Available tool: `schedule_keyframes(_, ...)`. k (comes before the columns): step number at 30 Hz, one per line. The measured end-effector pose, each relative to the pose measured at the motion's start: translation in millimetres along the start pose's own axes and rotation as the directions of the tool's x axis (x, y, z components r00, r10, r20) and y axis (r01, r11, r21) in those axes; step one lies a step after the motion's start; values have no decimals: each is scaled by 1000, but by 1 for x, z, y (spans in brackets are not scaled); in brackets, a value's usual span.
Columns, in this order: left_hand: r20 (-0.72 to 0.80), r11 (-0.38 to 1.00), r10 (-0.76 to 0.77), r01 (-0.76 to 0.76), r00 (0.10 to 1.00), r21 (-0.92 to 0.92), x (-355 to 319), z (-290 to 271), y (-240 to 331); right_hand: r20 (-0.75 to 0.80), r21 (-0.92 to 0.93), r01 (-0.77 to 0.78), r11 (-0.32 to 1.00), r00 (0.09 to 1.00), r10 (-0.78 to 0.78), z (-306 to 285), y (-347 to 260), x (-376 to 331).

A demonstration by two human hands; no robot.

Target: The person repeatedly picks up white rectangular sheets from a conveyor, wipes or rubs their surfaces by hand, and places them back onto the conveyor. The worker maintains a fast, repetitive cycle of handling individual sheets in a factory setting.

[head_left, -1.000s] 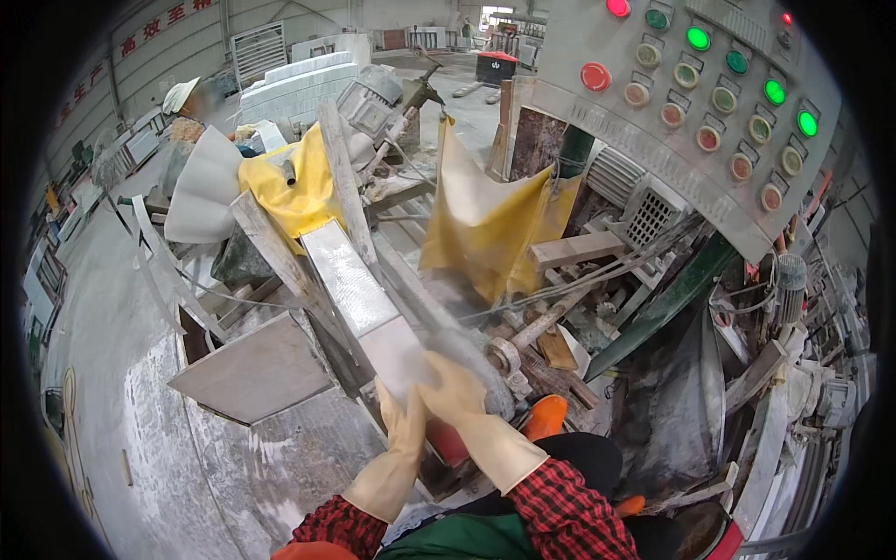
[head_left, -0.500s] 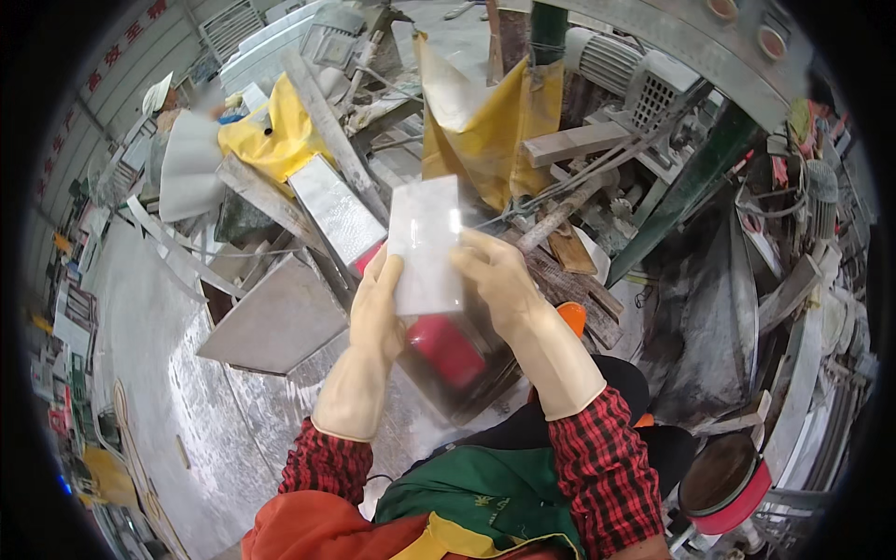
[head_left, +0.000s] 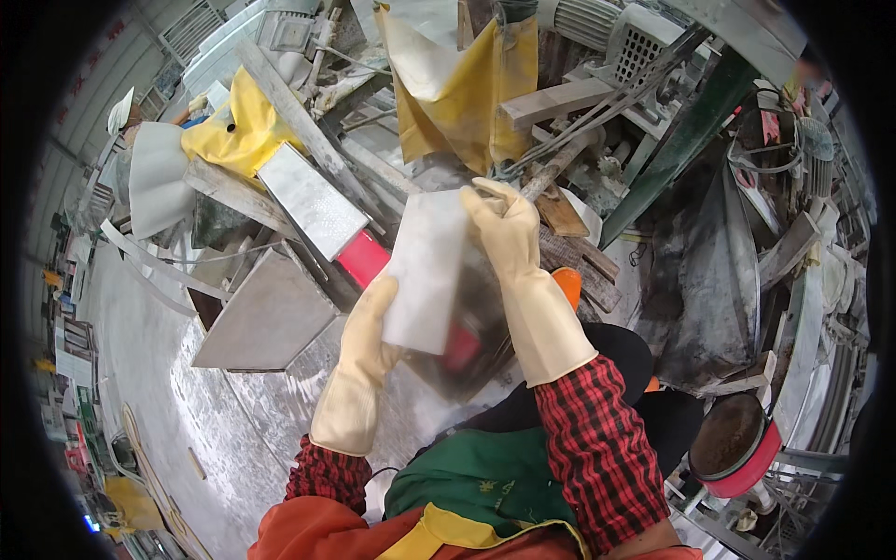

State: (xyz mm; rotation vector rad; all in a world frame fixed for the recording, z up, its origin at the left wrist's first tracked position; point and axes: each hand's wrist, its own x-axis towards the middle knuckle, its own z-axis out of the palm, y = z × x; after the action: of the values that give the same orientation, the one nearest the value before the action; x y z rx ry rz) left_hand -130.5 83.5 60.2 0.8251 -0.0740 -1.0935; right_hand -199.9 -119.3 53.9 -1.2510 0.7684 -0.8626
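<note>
A white rectangular stone slab is held up in front of me, tilted slightly with its top leaning right. My left hand, in a cream rubber glove, grips its lower left edge. At the upper right corner is my right hand, gloved the same way, its fingers bent and the thumb side against the slab's edge. Below and behind the slab sits a dark, blurred object with a red patch, partly hidden. Left of the slab, a white textured block lies on a slanted support with a red piece at its lower end.
Yellow sheeting hangs ahead, near wooden planks and a motor. A green beam slants on the right. A grey panelled box stands left, and a round red-sided container is at lower right. A person is far left.
My right hand has slid up to the slab's upper right corner. The slab has tilted, its bottom shifting lower. The whole view has turned a little.
</note>
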Motion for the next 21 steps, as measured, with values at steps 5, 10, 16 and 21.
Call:
schedule_keyframes(5, -29, 995, 20, -17, 999, 97, 1, -5, 8, 47, -71, 98, 993, 994, -95, 1, 10, -2)
schedule_keyframes(10, -149, 996, 86, -83, 985, 26, 15, -8, 25, 360, -141, 106, 984, 932, -48, 14, 9, -40)
schedule_keyframes(16, -174, 961, 273, -262, 946, 88, 19, -4, 39, 678, -63, -231, 971, 704, 212, 15, -15, -68)
schedule_keyframes(21, -16, 958, 230, -224, 973, 179, 11, 0, 31, 651, 221, -346, 912, 749, 126, 11, 2, -55)
